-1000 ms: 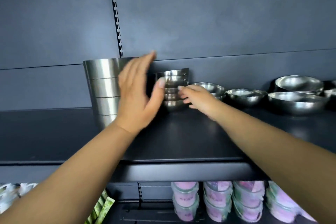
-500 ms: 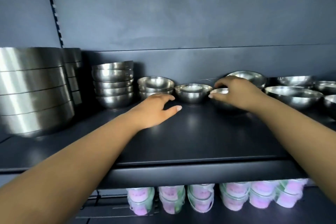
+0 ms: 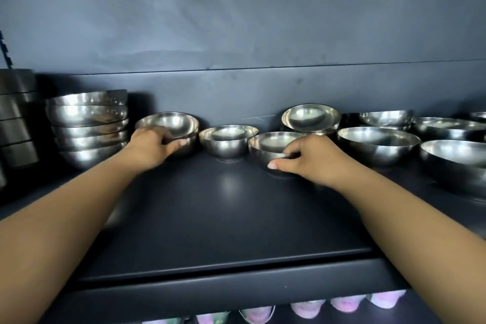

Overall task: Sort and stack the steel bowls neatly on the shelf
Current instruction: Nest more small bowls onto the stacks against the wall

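Shiny steel bowls (image 3: 228, 140) upright on shelf (image 3: 223, 218)

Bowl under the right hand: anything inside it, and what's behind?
The bowl gripped by the right hand looks empty where visible; the hand covers its right part. Behind it sits a tilted bowl on another one, whose lower part is hidden.

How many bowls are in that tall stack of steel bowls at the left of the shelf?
5 rims show in the tall stack, nested one inside the next, left of the bowls that the left hand holds. More could sit hidden inside the nest.
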`<state>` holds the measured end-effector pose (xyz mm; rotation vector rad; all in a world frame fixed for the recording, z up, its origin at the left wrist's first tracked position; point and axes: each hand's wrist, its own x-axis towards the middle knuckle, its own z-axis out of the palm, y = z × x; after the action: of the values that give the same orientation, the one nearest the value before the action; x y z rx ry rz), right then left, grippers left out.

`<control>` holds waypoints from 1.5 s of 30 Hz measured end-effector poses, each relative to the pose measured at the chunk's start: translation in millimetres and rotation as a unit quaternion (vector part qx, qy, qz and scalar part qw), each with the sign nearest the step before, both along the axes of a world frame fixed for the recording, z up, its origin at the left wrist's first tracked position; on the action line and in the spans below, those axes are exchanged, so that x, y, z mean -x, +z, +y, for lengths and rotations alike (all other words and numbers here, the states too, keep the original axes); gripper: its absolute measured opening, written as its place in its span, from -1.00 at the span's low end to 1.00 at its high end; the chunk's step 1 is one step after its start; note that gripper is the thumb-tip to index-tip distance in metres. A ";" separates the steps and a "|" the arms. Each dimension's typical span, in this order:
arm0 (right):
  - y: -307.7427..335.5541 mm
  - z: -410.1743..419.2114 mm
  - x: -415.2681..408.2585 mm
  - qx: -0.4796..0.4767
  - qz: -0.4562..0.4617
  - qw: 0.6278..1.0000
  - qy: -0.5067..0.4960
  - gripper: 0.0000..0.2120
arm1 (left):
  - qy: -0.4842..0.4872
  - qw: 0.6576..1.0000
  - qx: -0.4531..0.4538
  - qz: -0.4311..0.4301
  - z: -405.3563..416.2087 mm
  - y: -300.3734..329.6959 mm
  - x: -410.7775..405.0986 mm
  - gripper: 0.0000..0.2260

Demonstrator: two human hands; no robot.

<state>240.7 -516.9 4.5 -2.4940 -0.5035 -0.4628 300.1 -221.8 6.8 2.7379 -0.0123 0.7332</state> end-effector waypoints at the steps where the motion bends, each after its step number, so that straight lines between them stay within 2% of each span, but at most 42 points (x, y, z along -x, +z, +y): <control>1: -0.3 -0.7 -0.6 -0.010 -0.001 1.000 -0.005 -0.64 | -0.018 1.000 0.019 -0.010 2.7 2.1 3.1 -0.71; 3: -0.4 -0.4 0.6 -0.034 -0.011 0.999 -0.026 -0.63 | -0.027 0.998 0.055 -0.013 7.9 4.9 9.3 -0.81; 5: 0.4 -0.3 2.1 -0.067 -0.023 0.997 -0.042 -0.62 | -0.031 0.997 0.074 -0.012 10.0 6.2 12.9 -0.81; 9: 2.9 2.7 3.3 -0.145 -0.057 0.987 -0.042 -0.69 | -0.065 0.995 0.073 -0.011 10.5 10.2 23.7 -0.76; 13: 17.3 23.2 5.5 -0.201 -0.104 0.974 -0.028 -0.64 | -0.118 0.987 0.107 -0.019 14.7 15.1 41.2 -0.68; 17: 35.3 64.0 5.2 -0.228 -0.096 0.969 0.010 -0.62 | -0.130 0.983 0.122 -0.033 9.0 12.7 50.4 -0.61; 21: 46.5 112.8 -7.9 -0.247 -0.103 0.963 0.032 -0.68 | -0.161 0.963 0.212 -0.043 4.6 10.0 54.7 -0.56; 25: 45.5 149.6 -24.8 -0.254 -0.081 0.962 0.062 -0.73 | -0.158 0.933 0.321 -0.039 17.9 9.7 53.5 -0.42; 27: 41.1 159.6 -31.4 -0.270 -0.062 0.958 0.069 -0.69 | -0.161 0.906 0.391 -0.024 25.5 9.1 51.1 -0.26; 29: 34.9 164.0 -36.0 -0.256 -0.041 0.962 0.083 -0.76 | -0.167 0.877 0.450 0.010 30.7 8.4 48.5 -0.05; 31: 25.7 164.5 -39.8 -0.267 -0.022 0.958 0.108 -0.83 | -0.178 0.871 0.455 0.046 34.0 2.7 45.1 0.17; 32: 21.9 163.8 -39.3 -0.281 -0.018 0.953 0.113 -0.84 | -0.184 0.875 0.445 0.059 33.9 0.7 45.1 0.20; 33: 18.3 162.3 -39.7 -0.294 -0.020 0.949 0.111 -0.85 | -0.191 0.879 0.432 0.065 33.9 -0.7 44.1 0.16; 35: 12.5 158.1 -38.2 -0.308 -0.023 0.947 0.084 -0.80 | -0.203 0.879 0.427 0.069 33.5 -0.1 42.8 -0.06; 38: 8.4 150.4 -35.2 -0.335 0.000 0.940 0.062 -0.68 | -0.201 0.872 0.439 0.076 31.9 1.0 44.7 -0.12; 39: 7.8 148.2 -35.5 -0.345 0.013 0.937 0.064 -0.66 | -0.197 0.875 0.437 0.072 31.6 0.8 44.6 -0.20; 42: 4.5 147.2 -37.5 -0.357 0.045 0.930 0.078 -0.62 | -0.184 0.885 0.423 0.061 31.7 -2.4 43.0 -0.56; 44: 2.1 147.9 -36.6 -0.360 0.069 0.925 0.100 -0.62 | -0.192 0.878 0.434 0.059 31.5 -3.1 42.4 -0.53; 45: 0.8 147.3 -36.9 -0.362 0.078 0.922 0.116 -0.70 | -0.196 0.873 0.444 0.059 31.9 -3.9 41.9 -0.47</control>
<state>277.6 -369.6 5.3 -1.7156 -0.4511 -0.2809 258.2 -189.9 2.9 1.8017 -0.1573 0.3203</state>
